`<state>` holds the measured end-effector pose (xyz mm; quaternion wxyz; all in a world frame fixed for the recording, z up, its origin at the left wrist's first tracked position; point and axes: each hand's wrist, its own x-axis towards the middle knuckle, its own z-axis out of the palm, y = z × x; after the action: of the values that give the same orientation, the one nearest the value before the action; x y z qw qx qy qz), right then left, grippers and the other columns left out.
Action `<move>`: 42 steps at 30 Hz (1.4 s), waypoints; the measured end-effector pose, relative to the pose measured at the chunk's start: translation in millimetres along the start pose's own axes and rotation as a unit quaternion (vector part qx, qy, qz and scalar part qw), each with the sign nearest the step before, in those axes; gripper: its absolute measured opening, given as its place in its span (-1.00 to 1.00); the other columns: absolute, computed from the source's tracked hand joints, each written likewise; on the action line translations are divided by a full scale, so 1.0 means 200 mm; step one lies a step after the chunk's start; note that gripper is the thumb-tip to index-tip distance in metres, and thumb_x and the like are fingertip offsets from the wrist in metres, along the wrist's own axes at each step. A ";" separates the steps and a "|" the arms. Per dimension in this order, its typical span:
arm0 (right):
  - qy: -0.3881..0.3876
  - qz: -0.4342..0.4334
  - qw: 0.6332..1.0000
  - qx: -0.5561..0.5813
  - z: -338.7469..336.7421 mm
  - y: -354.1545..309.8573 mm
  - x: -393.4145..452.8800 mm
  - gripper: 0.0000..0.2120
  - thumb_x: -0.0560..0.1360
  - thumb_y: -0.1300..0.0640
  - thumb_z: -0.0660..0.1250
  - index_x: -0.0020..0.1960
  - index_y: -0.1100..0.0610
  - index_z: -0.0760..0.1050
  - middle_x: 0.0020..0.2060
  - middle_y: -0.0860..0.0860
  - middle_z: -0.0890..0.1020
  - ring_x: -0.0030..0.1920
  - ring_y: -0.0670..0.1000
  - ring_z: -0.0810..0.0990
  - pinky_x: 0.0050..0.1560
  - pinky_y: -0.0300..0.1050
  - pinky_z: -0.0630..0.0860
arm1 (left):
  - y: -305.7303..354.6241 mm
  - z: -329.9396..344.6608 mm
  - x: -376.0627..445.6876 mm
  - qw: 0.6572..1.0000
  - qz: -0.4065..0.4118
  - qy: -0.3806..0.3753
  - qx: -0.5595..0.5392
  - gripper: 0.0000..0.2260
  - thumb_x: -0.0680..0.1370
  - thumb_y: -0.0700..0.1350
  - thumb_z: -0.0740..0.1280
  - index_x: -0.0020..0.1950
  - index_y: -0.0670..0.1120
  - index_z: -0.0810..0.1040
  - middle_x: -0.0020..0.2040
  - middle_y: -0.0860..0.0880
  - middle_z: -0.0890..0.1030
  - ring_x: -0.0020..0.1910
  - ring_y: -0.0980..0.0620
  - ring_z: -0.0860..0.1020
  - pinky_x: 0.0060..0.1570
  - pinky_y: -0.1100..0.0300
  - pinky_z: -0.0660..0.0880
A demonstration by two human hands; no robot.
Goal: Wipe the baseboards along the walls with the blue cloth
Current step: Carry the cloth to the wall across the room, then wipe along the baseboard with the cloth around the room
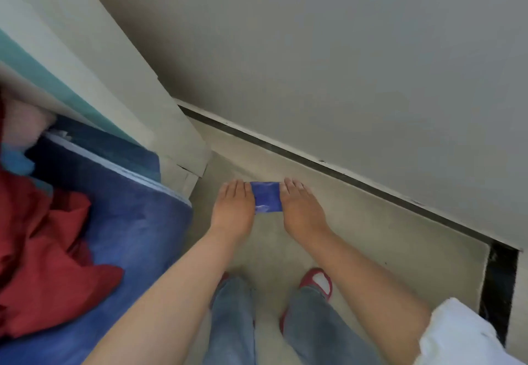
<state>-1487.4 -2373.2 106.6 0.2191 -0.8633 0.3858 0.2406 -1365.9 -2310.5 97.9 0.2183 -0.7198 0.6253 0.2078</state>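
We hold the blue cloth (267, 196) stretched between our left hand (233, 209) and right hand (300, 209) at mid-frame, fingers gripping its ends. The dark baseboard (328, 164) runs diagonally behind it, and a blue bed (120, 221) fills the lower left.

Grey wall (343, 50), beige floor (371, 236), perhaps bed (128, 221)

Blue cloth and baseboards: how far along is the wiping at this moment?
Done: nothing visibly wiped. In hand: the person stands, left hand and right hand holding the blue cloth stretched between them above the floor, apart from the wall. Left: the dark baseboard along the wall, which the cloth is not touching, so the wiping looks yet to begin here.
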 end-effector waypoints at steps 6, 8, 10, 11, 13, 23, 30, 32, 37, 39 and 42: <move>0.007 0.003 1.000 -0.002 0.54 0.17 0.68 -0.42 0.58 0.30 0.03 0.54 0.26 -0.11 0.53 0.09 0.00 0.53 0.05 -0.04 0.49 -0.14 -0.17 | -0.08 0.56 0.65 1.000 -0.017 0.001 0.000 -0.49 0.64 -0.18 -0.01 0.51 -0.27 -0.16 0.53 -0.19 -0.04 0.51 -0.11 -0.05 0.45 0.09 -0.16; 0.010 -0.008 1.000 -0.010 0.72 0.21 0.89 -0.44 0.58 0.28 0.02 0.54 0.27 -0.08 0.53 0.10 0.03 0.53 0.04 -0.02 0.49 -0.13 -0.15 | -0.10 0.74 0.85 1.000 -0.020 -0.010 0.008 -0.50 0.64 -0.18 -0.01 0.51 -0.26 -0.15 0.53 -0.18 -0.03 0.51 -0.10 -0.04 0.45 0.10 -0.13; 0.016 -0.033 0.999 -0.028 0.86 0.25 1.08 -0.47 0.59 0.25 0.01 0.53 0.28 -0.02 0.51 0.14 0.08 0.52 0.05 0.01 0.49 -0.11 -0.12 | -0.12 0.91 1.03 0.999 -0.030 -0.018 -0.002 -0.50 0.63 -0.19 0.00 0.52 -0.25 -0.11 0.53 -0.17 0.03 0.50 -0.09 0.01 0.45 0.11 -0.08; 0.013 -0.049 0.998 -0.044 0.93 0.27 1.17 -0.49 0.60 0.24 0.00 0.53 0.27 -0.01 0.51 0.15 0.08 0.52 0.06 0.01 0.49 -0.10 -0.11 | -0.13 0.98 1.11 0.999 -0.031 -0.020 -0.002 -0.51 0.63 -0.18 0.02 0.51 -0.25 -0.08 0.52 -0.16 0.06 0.50 -0.09 0.05 0.44 0.12 -0.05; -0.002 -0.075 0.995 -0.070 1.04 0.31 1.32 -0.48 0.62 0.21 0.00 0.54 0.27 -0.05 0.52 0.15 0.04 0.52 0.08 -0.01 0.48 -0.08 -0.10 | -0.16 1.11 1.26 1.000 -0.023 -0.008 0.011 -0.52 0.63 -0.15 0.04 0.51 -0.24 -0.01 0.49 -0.15 0.14 0.47 -0.07 0.12 0.42 0.13 0.00; -0.007 -0.124 0.991 -0.048 1.35 0.45 1.53 -0.35 0.58 0.07 0.20 0.54 0.23 -0.02 0.52 0.11 0.08 0.51 0.05 0.08 0.47 -0.15 -0.04 | -0.18 1.41 1.52 0.993 0.069 0.015 0.093 -0.58 0.62 -0.14 0.03 0.47 -0.20 0.10 0.44 -0.12 0.28 0.41 -0.06 0.25 0.36 0.17 0.09; 0.060 -0.100 0.993 0.020 1.39 0.40 1.56 -0.47 0.46 0.14 0.41 0.36 0.13 0.29 0.30 -0.01 0.43 0.29 -0.01 0.42 0.19 -0.20 0.33 | -0.17 1.41 1.51 0.998 0.030 0.033 0.037 -0.53 0.59 -0.02 0.12 0.46 -0.14 0.16 0.42 -0.04 0.32 0.35 -0.01 0.32 0.24 0.24 0.19; 0.034 -0.107 0.994 -0.004 1.39 0.40 1.56 -0.30 0.34 0.10 0.51 0.37 0.15 0.26 0.29 0.00 0.41 0.31 0.01 0.41 0.19 -0.14 0.37 | -0.18 1.41 1.50 0.999 0.018 0.028 0.027 -0.52 0.60 -0.05 0.12 0.49 -0.12 0.10 0.41 -0.03 0.34 0.30 -0.02 0.40 0.16 0.20 0.30; 0.030 -0.101 0.994 -0.033 1.36 0.44 1.58 -0.14 0.43 0.01 0.43 0.53 0.19 0.01 0.47 0.05 0.20 0.48 0.02 0.14 0.41 -0.21 0.07 | -0.18 1.41 1.45 1.000 0.000 0.018 0.020 -0.48 0.63 -0.08 0.06 0.53 -0.12 -0.07 0.45 -0.03 0.27 0.29 -0.02 0.42 0.11 0.17 0.36; 0.017 -0.111 0.993 -0.027 1.33 0.42 1.60 -0.26 0.47 0.09 0.39 0.51 0.19 0.08 0.45 0.08 0.24 0.45 0.05 0.21 0.40 -0.14 0.18 | -0.19 1.36 1.42 1.000 -0.007 0.015 0.021 -0.48 0.64 -0.08 0.05 0.53 -0.12 -0.09 0.48 -0.04 0.22 0.32 0.00 0.39 0.12 0.19 0.36; 0.057 -0.135 0.989 0.006 1.25 0.35 1.66 -0.46 0.54 0.24 0.22 0.47 0.20 0.14 0.41 0.10 0.31 0.40 0.09 0.31 0.31 -0.02 0.34 | -0.25 1.27 1.37 0.997 -0.064 0.002 0.033 -0.46 0.63 -0.07 0.06 0.52 -0.16 -0.12 0.50 -0.07 0.17 0.36 -0.03 0.35 0.16 0.19 0.34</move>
<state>-1409.0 -2460.5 -297.8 0.2320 -0.9187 0.2786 0.1566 -1286.4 -2379.3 -264.5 0.2538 -0.7509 0.5853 0.1710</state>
